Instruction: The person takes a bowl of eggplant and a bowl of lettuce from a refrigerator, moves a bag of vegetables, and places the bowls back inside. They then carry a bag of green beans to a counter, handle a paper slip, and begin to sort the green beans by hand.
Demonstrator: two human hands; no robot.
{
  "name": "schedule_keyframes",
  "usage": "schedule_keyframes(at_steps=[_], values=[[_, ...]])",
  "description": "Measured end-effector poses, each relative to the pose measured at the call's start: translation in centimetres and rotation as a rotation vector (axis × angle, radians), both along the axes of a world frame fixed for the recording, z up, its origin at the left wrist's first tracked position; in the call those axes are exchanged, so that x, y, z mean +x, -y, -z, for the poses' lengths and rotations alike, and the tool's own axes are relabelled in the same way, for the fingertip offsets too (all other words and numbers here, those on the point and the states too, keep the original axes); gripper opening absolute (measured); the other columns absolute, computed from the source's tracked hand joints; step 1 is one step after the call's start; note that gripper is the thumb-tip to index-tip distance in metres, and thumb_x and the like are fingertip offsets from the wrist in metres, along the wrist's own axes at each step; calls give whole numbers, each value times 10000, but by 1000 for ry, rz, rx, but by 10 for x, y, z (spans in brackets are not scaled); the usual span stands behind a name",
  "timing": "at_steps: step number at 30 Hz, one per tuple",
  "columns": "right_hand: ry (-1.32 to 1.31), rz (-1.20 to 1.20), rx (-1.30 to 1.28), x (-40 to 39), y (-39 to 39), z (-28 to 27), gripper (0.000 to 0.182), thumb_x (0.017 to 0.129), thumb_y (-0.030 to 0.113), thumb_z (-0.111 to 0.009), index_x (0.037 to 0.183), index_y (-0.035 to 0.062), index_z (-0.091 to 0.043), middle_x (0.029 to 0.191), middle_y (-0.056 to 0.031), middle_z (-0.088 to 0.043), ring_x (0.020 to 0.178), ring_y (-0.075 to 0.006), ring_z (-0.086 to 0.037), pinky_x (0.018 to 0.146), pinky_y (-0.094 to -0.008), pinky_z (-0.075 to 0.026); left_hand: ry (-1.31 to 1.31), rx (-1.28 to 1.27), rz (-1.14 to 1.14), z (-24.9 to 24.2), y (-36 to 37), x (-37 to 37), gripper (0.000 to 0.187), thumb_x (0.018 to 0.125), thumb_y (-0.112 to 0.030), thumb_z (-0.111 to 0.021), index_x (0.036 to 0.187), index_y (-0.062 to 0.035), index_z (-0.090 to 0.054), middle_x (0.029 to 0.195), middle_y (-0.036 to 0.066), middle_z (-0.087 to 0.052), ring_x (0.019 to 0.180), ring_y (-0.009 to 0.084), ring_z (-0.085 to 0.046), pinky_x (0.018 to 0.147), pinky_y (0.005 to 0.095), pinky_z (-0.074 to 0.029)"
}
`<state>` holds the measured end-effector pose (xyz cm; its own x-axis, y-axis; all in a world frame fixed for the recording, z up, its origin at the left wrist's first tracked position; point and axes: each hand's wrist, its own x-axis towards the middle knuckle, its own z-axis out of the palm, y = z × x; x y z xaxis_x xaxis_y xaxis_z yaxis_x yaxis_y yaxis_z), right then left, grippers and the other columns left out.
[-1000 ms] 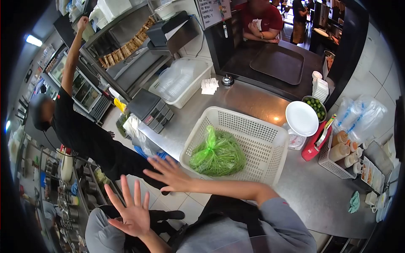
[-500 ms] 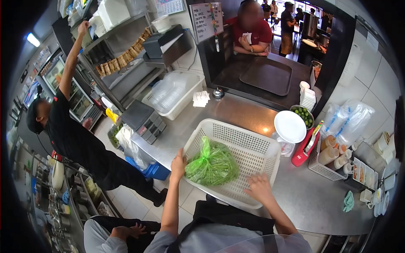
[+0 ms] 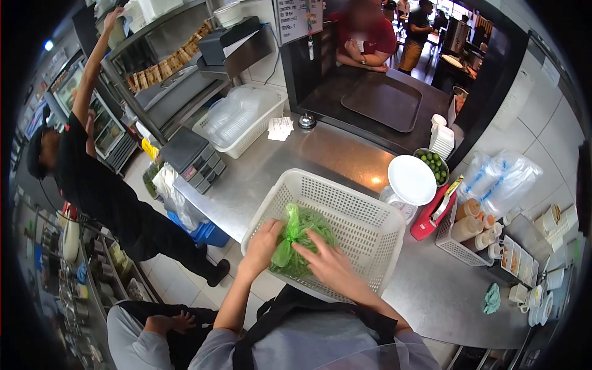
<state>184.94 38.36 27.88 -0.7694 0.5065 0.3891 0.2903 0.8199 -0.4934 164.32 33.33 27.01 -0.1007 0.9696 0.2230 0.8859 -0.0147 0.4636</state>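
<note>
Lower centre: knotted translucent green plastic bag of green stalks (image 3: 283, 256) lay in rectangular off-white perforated plastic basket (image 3: 376, 246) | opening: not done | left hand (image 3: 260, 248): fingers curled at bag, grip unclear | right hand (image 3: 334, 269): fingers spread by knot

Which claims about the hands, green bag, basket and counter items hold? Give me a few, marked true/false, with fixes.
1. Left hand and right hand are both at the green bag. True.
2. The bag's top hangs wide open. False: it is gathered together.
3. The bag lies in the white basket. True.
4. The teal cloth is in that basket. False: the cloth lies on the metal counter.
5. The bell stands beside the paper slips. True.
</note>
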Motion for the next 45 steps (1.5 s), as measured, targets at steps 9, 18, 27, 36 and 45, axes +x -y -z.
schedule_keyframes(at_steps=[9,18,27,36,45], values=[[-112,-33,-320,-23,-12,17,400,744,107,-660,1119,88,-524,1082,-101,-479,911,-311,-572,793,-409,-460,153,-224,-13,-33,8,17,209,719,-86,-657,912,-81,-577,792,98,-586,756,304,-587,656,387,-457],[39,-148,-188,-44,-29,11,353,752,89,-630,1098,93,-563,905,-94,-498,767,-299,-587,665,-402,-473,441,-97,207,-59,16,14,122,782,-18,-577,896,-63,-582,744,102,-625,705,265,-628,633,344,-480],[-421,-102,-674,-51,-29,36,110,897,45,-488,921,0,-586,836,-56,-491,643,-126,-514,559,-257,-410,278,-64,188,13,-1,-22,264,799,-105,-614,1051,-34,-576,1002,126,-594,988,265,-562,826,352,-443],[-672,-169,-1393,-48,-40,33,227,966,141,-406,876,17,-574,861,-62,-561,687,-92,-484,656,-218,-404,515,-72,13,24,-2,-1,204,753,-197,-698,848,-35,-620,771,56,-592,737,197,-561,709,306,-411],[-432,-276,-1266,-32,-50,21,258,955,171,-442,856,-14,-593,726,-55,-607,582,-80,-496,517,-204,-395,276,176,-130,37,10,22,160,761,-136,-625,892,-57,-578,744,84,-569,713,256,-556,646,352,-390]])
